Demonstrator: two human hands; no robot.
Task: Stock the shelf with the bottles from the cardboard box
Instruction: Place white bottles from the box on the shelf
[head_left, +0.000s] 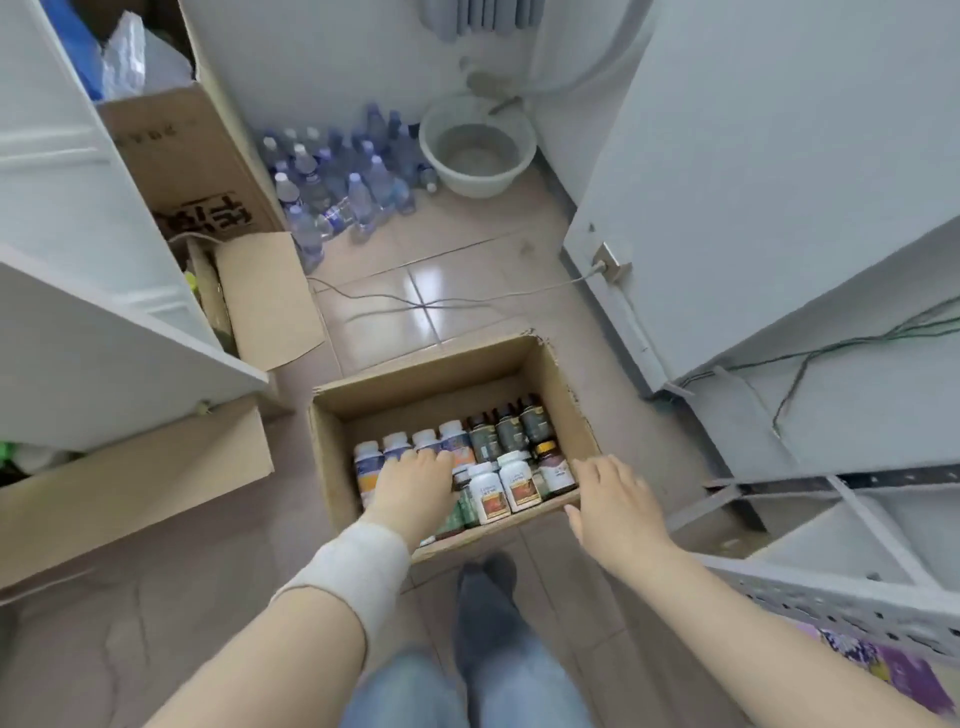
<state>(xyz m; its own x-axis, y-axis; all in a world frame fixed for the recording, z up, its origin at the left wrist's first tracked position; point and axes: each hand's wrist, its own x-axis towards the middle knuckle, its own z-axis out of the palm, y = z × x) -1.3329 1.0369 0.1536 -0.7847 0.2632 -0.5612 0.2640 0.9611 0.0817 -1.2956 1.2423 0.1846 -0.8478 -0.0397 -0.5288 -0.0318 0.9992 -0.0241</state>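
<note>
An open cardboard box (426, 384) sits on the tiled floor in front of my feet. Inside lie several supplement bottles: white-capped ones (511, 480) with orange labels and dark dropper bottles (509, 428) at the back. My left hand (413, 483), wrist wrapped in a white band, reaches into the box and lies on the white-capped bottles at the left; whether its fingers curl round one is hidden. My right hand (610, 499) hovers with relaxed fingers over the box's right front corner and holds nothing. White metal shelves (831, 525) stand at the right.
Another white shelf unit (78, 332) and several cardboard boxes (192, 171) crowd the left. Plastic water bottles (343, 187) and a basin (475, 145) stand at the back wall. A cable (441, 301) runs across the floor. My socked foot (485, 597) is just behind the box.
</note>
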